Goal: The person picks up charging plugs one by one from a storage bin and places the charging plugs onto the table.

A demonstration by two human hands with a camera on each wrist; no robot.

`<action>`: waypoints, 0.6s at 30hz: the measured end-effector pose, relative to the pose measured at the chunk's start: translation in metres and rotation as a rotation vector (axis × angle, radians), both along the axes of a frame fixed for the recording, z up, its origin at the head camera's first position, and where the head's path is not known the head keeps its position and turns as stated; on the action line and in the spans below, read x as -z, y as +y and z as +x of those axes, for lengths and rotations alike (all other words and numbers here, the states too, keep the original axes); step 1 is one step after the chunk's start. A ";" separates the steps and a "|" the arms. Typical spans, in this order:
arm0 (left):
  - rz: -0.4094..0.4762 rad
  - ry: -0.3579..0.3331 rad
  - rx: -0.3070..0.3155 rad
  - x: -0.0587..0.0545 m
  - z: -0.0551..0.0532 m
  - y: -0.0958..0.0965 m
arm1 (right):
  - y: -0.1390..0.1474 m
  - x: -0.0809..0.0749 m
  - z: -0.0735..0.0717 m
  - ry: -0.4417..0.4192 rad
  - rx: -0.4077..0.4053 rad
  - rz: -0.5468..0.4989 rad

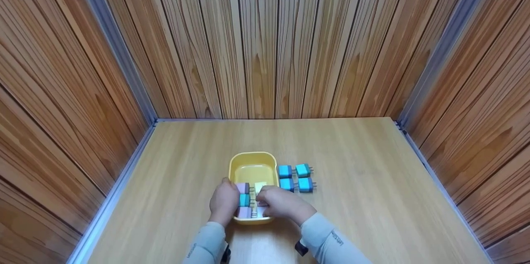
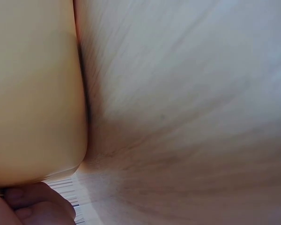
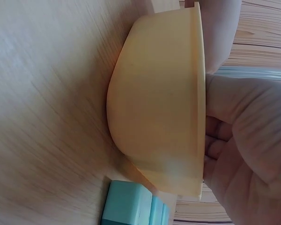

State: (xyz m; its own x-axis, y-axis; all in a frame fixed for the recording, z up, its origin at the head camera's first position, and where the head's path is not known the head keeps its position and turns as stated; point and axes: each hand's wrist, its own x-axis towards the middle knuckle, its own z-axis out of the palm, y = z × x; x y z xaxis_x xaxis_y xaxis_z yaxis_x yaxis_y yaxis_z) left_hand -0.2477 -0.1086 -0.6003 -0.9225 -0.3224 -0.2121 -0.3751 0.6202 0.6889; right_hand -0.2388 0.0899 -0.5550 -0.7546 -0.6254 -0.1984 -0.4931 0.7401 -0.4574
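The yellow tub (image 1: pixel 252 153) is gripped at its left edge by the left hand (image 1: pixel 224 201); plug adapters (image 1: pixel 244 200) are lined along that edge. Inside the right edge, the right hand (image 1: pixel 285 204) is curled, its hold hidden. Placing seems underway; careful alignment is called for.

Tub (image 1: pixel 253 160): coloured yellow
Plugs inside (image 1: pixel 244 200): coloured lilac, teal, cream
Plugs outside (image 1: pixel 305 184): coloured turquoise and blue
Sleeves (image 1: pixel 207 242): tinted pale grey, dark-lettered
Wall (image 1: pixel 265 48): streaked in browns
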 end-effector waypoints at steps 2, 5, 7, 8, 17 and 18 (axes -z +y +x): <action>0.013 -0.008 -0.004 0.000 0.000 0.000 | 0.000 0.000 0.000 -0.007 -0.001 -0.001; 0.025 -0.020 -0.010 0.001 0.000 0.000 | -0.001 -0.001 0.000 -0.020 -0.004 0.002; 0.027 -0.016 -0.009 0.001 0.000 0.000 | -0.001 -0.001 0.000 -0.024 -0.002 0.006; 0.029 -0.016 -0.010 0.001 0.000 0.000 | -0.001 -0.002 0.000 -0.025 0.001 0.007; -0.087 0.041 0.020 0.000 -0.001 0.000 | -0.008 -0.001 0.002 0.062 -0.005 0.045; -0.081 0.038 0.020 0.001 -0.001 0.000 | -0.009 -0.001 0.003 0.064 0.001 0.045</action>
State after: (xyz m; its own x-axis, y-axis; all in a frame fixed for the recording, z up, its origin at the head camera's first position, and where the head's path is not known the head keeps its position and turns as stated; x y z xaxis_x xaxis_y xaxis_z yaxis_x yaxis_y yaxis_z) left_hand -0.2491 -0.1085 -0.6010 -0.9359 -0.3183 -0.1509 -0.3366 0.6818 0.6495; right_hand -0.2360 0.0814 -0.5540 -0.7674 -0.6161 -0.1776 -0.5193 0.7596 -0.3916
